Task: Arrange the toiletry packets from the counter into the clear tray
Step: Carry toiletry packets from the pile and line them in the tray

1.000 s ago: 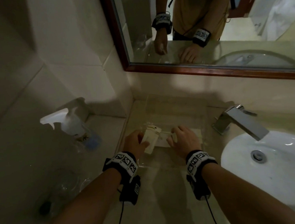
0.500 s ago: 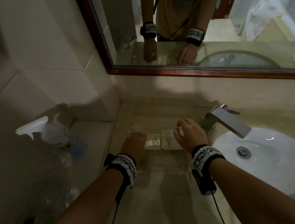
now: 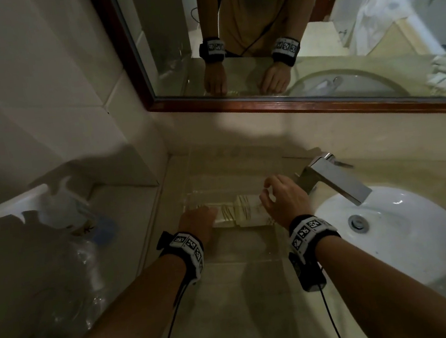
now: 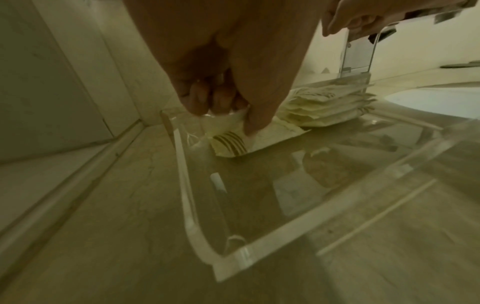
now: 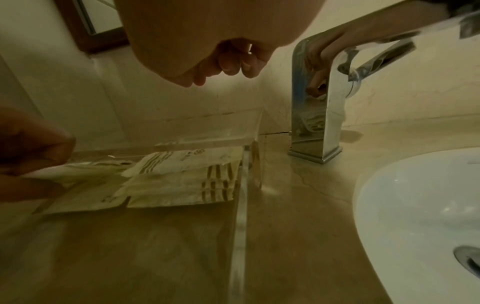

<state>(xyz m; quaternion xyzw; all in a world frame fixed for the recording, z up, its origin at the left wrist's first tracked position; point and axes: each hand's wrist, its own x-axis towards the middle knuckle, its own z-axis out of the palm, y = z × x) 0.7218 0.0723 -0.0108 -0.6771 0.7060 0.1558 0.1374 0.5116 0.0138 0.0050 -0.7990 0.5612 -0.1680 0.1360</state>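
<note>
A clear tray (image 3: 243, 249) stands on the beige counter between the wall and the sink. Cream toiletry packets with brown stripes (image 3: 245, 211) lie stacked at its right side (image 5: 182, 179). My left hand (image 3: 211, 218) is low inside the tray's left part and pinches the end of one flat packet (image 4: 233, 142) between thumb and fingers (image 4: 228, 121). My right hand (image 3: 269, 191) hovers above the stack with loosely curled fingers and holds nothing (image 5: 228, 70). The tray's transparent rim (image 4: 259, 246) shows in the left wrist view.
A chrome faucet (image 3: 333, 180) rises just right of the tray, beside the white sink (image 3: 409, 230). A white spray bottle (image 3: 55, 209) and clear plastic items stand on the ledge at the left. The wooden-framed mirror (image 3: 292, 104) hangs above the counter.
My left hand has lowered its packet from a tilted hold to lie flat in the tray. My right hand has lifted off the stack and moved toward the faucet.
</note>
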